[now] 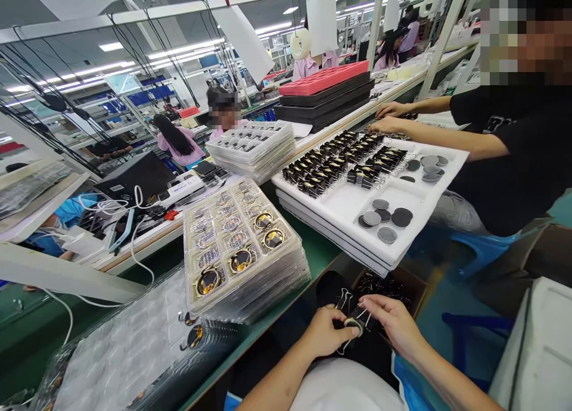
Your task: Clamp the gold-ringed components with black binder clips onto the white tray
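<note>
Low in the view, above the lap, my left hand [328, 332] is closed round a small round metal part [354, 324] with black binder clips [344, 302] on it. The fingers of my right hand [391, 318] pinch the wire handle of a black clip at the right side of the same part. Just beyond my hands is a box [417, 289] of loose black clips. A stack of clear trays [268, 283] stands to the left, its top tray holding round watch parts [241, 260]. White foam trays [353, 205] with many clipped parts and grey discs [386, 235] lie ahead.
A person in a black shirt [522, 137] reaches over the foam trays from the right. Red and black trays [324, 80] are stacked behind. More clear trays [125, 345] lie at the lower left, and a white container [540, 345] stands at the lower right.
</note>
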